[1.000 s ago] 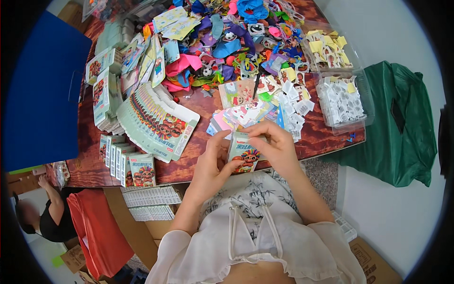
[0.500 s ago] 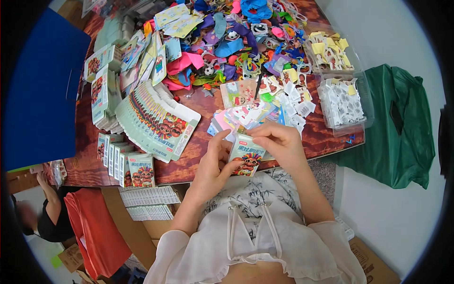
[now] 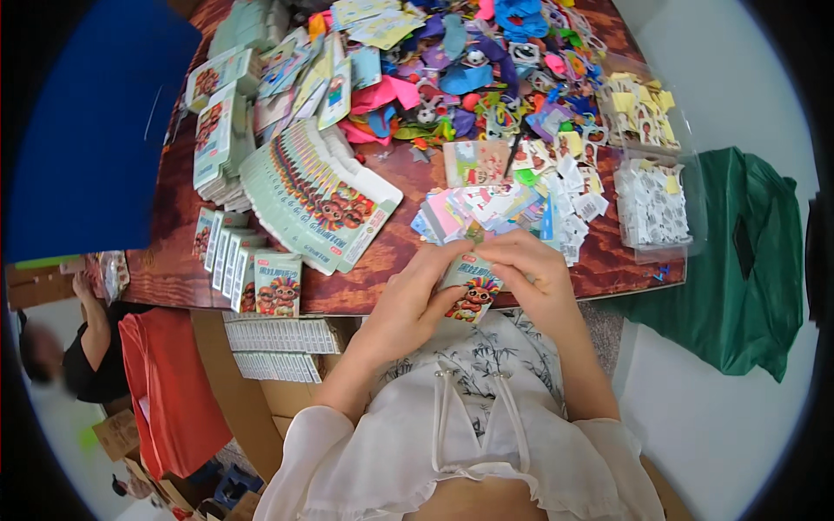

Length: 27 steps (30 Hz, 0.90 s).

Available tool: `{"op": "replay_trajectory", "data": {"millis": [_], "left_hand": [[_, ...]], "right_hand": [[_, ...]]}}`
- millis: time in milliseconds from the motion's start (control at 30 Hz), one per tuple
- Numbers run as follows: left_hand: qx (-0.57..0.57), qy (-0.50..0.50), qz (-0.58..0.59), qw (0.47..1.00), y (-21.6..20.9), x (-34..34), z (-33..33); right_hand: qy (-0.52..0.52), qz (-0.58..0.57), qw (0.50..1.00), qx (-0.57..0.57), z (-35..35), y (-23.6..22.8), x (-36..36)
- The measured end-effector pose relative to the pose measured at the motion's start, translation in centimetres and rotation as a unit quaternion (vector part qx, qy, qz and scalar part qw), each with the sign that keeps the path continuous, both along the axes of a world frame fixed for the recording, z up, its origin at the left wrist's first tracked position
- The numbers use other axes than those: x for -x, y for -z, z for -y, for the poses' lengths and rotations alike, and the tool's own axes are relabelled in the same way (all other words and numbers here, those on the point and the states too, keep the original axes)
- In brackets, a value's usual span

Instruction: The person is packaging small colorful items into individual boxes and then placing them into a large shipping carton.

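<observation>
A small mint-green cardboard box [image 3: 476,302] with a colourful cartoon figure on its front is held upright, just past the table's near edge. My left hand [image 3: 408,300] wraps its left side, thumb across the front. The fingers of my right hand [image 3: 532,271] are closed at its top end, which they partly hide. Just beyond both hands lies a spread of pastel cards [image 3: 486,211]. To the left, flat unfolded boxes [image 3: 326,213] of the same print lie fanned out. A row of made-up boxes [image 3: 278,286] stands nearer the edge.
Colourful small toys [image 3: 469,78] are heaped at the back. On the right stand clear trays of yellow-backed pieces [image 3: 643,108] and white packets [image 3: 656,208]. A green bag [image 3: 747,260] hangs beyond the table's right side. An open carton [image 3: 282,347] holds packed boxes below left; another person [image 3: 91,347] sits farther left.
The view has shifted, so the table now appears farther right and higher. Both hands have drawn closer together over the top of the box, covering more of it.
</observation>
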<state>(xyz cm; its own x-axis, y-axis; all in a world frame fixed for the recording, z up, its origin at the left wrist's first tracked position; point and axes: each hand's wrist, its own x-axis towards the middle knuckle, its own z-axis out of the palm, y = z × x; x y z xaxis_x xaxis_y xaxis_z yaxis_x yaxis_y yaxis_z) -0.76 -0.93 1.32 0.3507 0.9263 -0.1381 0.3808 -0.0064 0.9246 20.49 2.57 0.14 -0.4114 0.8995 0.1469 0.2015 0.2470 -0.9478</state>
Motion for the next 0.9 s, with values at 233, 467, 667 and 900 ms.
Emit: {"op": "replay_trajectory", "data": {"millis": [233, 467, 667, 900], "left_hand": [[-0.133, -0.151, -0.210, 0.957, -2.1, 2.8, 3.3], [-0.309, -0.303, -0.389, 0.813, 1.4, 10.3, 7.3], [-0.260, -0.377, -0.436, 0.775, 2.2, 10.7, 7.1], [-0.217, -0.338, -0.455, 0.795, 2.0, 11.6, 7.0]], "right_hand": [[0.042, 0.015, 0.994, 0.095, -0.9, 1.9, 3.4], [0.031, 0.167, 0.982, -0.085, -2.0, 0.4, 12.9], [0.028, 0.295, 0.950, -0.094, -1.0, 2.8, 16.7], [0.093, 0.198, 0.965, -0.143, -3.2, 2.5, 15.5]]}}
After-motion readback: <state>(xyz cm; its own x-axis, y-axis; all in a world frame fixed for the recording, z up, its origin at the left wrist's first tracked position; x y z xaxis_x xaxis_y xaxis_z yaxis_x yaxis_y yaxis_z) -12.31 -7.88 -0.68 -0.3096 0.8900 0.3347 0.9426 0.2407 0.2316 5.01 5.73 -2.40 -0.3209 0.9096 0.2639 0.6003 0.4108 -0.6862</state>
